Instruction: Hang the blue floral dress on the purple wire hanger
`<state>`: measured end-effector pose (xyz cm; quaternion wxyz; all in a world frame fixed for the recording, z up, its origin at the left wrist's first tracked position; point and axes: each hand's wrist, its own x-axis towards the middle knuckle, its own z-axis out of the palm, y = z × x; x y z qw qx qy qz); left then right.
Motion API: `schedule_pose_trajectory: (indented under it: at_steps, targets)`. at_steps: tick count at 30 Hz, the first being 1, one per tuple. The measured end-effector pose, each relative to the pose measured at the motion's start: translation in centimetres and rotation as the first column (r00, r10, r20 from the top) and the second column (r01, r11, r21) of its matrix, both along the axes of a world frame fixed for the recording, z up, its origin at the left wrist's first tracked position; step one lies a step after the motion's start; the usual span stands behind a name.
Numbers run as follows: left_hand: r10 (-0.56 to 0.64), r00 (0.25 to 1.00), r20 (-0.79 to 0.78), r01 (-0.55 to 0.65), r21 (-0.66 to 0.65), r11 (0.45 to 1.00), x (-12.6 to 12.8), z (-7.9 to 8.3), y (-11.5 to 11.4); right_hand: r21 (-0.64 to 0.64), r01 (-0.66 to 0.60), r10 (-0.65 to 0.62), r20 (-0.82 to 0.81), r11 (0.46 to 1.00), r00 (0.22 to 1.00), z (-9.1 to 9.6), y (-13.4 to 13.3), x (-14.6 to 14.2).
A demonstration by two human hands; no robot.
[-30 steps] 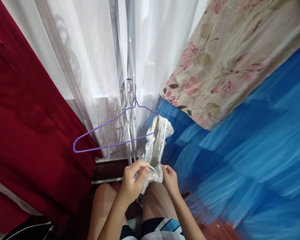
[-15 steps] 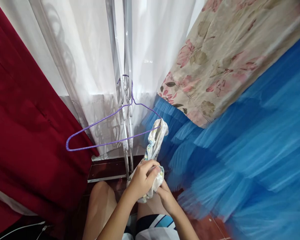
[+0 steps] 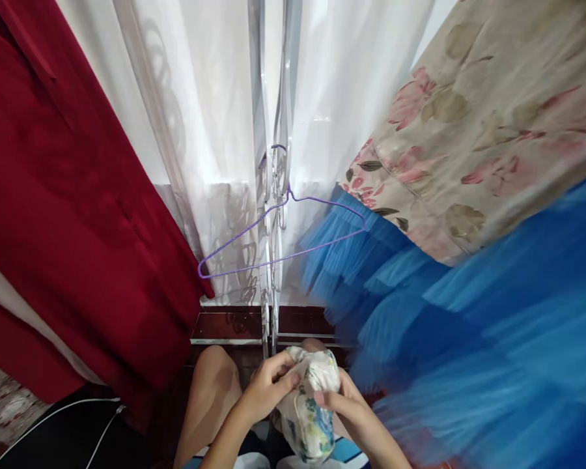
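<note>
A bunched white cloth (image 3: 312,417) with a blue, green and yellow print is held over my lap. My left hand (image 3: 268,387) closes on its left side, thumb on top. From the right, my right hand (image 3: 344,397) grips it with the thumb over the front and the other fingers partly hidden behind the fabric. Its folds hide what kind of piece it is. Above and apart from my hands, a purple wire hanger (image 3: 283,260) hangs bare from a white metal stand (image 3: 272,228).
A red curtain-like cloth (image 3: 78,195) drapes down the left, with white curtains (image 3: 215,98) behind the stand. On the right hang a beige floral cloth (image 3: 439,150) and layered blue tulle (image 3: 469,339). A white cable (image 3: 53,407) lies over something black at lower left.
The cloth has come off the right end of the hanger and is now gathered in both hands, lower over my lap. The view has shifted left.
</note>
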<state>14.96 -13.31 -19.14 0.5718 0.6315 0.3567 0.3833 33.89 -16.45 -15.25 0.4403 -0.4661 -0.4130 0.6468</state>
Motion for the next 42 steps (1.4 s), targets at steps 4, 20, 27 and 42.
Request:
schedule_pose_trajectory:
  at_steps: [4, 20, 27, 42]
  targets:
    - [0.242, 0.94, -0.242, -0.217, 0.122, 0.968, -3.9, -2.1, -1.8, -0.009, -0.042, 0.04, -0.122, 0.999, 0.992, 0.9, 0.5, -0.5]
    - [0.037, 0.966, -0.257, 0.001, 0.144, 0.99, -1.8, -2.4, -2.1, -0.039, -0.029, 0.023, -0.142, 0.999, 0.99, 1.9, -1.3, 0.3]
    - [0.141, 0.79, -0.597, 0.027, 0.263, 0.964, -4.6, -5.3, -0.2, 0.114, 0.176, -0.174, -0.03, 0.978, 0.984, 1.5, -0.3, 4.0]
    - [0.728, 0.327, -0.602, -0.084, 0.749, 0.657, -20.5, 14.5, 12.4, 0.76, -0.191, -0.437, 0.539, 0.622, 0.72, 13.7, 16.2, 4.2]
